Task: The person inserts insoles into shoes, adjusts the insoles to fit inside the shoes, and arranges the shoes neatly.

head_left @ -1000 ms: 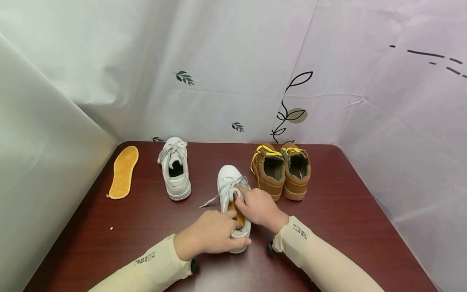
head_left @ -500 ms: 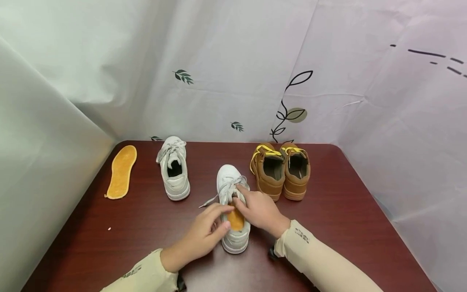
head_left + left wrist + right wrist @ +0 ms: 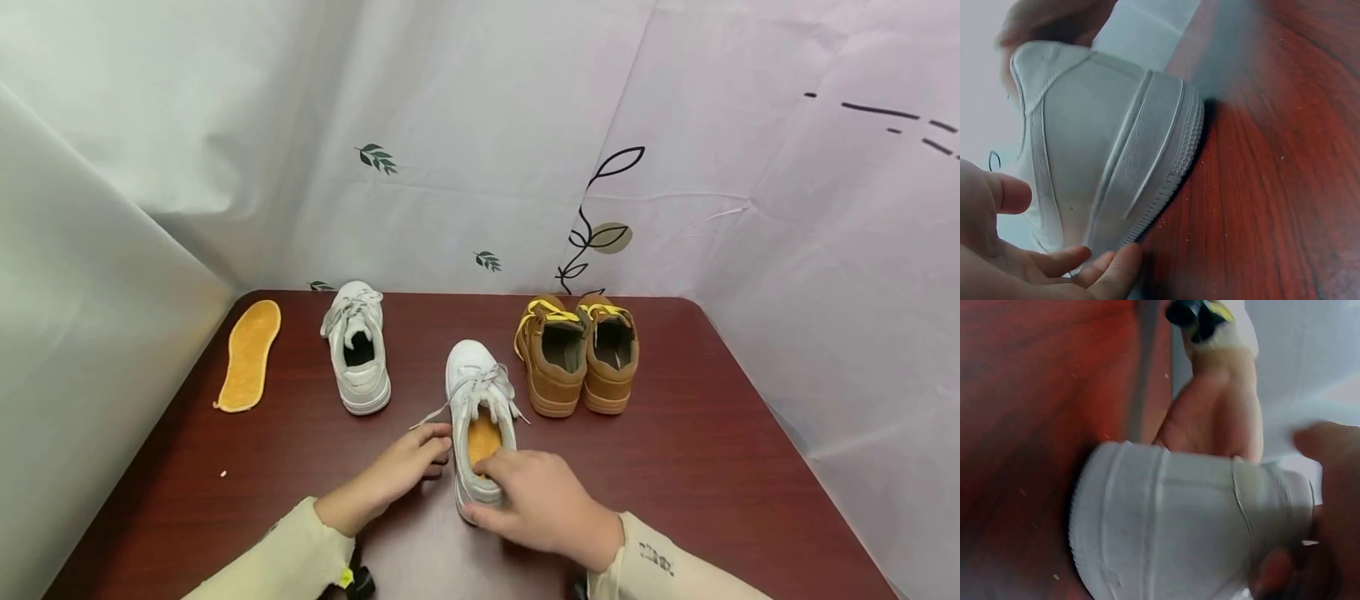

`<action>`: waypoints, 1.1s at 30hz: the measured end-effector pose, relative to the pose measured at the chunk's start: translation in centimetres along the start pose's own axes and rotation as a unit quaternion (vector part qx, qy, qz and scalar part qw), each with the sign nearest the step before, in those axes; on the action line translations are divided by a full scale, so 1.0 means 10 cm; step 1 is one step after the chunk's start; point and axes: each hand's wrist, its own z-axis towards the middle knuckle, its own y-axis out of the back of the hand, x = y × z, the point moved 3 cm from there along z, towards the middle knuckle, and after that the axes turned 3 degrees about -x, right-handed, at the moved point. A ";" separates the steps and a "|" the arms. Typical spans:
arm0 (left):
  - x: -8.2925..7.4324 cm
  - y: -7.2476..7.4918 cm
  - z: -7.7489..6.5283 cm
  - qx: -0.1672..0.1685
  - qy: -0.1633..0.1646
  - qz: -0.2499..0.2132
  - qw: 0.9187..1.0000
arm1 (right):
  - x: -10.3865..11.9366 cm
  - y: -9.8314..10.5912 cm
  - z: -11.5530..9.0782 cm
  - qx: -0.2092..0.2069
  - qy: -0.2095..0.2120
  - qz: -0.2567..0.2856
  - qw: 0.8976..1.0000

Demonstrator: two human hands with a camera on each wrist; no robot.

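Right hand gripping white sneaker heel, left hand beside

Toward the far edge of my dark red table stands a second white sneaker, heel toward me. A loose tan insole lies alone near the far left corner. A pair of brown shoes with yellow laces stands side by side, touching, at the far edge, right of centre. A white curtain with leaf prints hangs behind.

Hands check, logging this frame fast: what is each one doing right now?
Left hand: open, fingers resting against the side of the white shoe, holding nothing.
Right hand: grips the white shoe's heel.
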 end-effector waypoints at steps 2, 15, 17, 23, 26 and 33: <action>0.03 0.00 0.05 0.009 0.020 -0.027 0.999 | 0.05 -0.02 -0.03 0.027 0.011 -0.024 0.999; 0.05 -0.07 0.09 0.036 0.025 -0.130 0.990 | 0.17 -0.13 -0.24 -0.051 0.053 -0.023 0.997; 0.03 -0.08 0.06 0.024 0.017 -0.144 0.989 | 0.18 -0.12 -0.26 -0.070 0.063 -0.022 0.995; -0.05 -0.06 0.01 -0.035 -0.018 -0.158 0.987 | 0.20 -0.09 -0.20 -0.080 0.078 -0.026 0.993; -0.11 0.01 0.03 -0.062 -0.045 -0.159 0.984 | 0.20 -0.09 -0.12 -0.075 0.078 -0.041 0.993; -0.34 0.20 0.17 -0.072 -0.083 -0.154 0.982 | 0.12 -0.09 0.19 -0.068 0.061 -0.057 0.994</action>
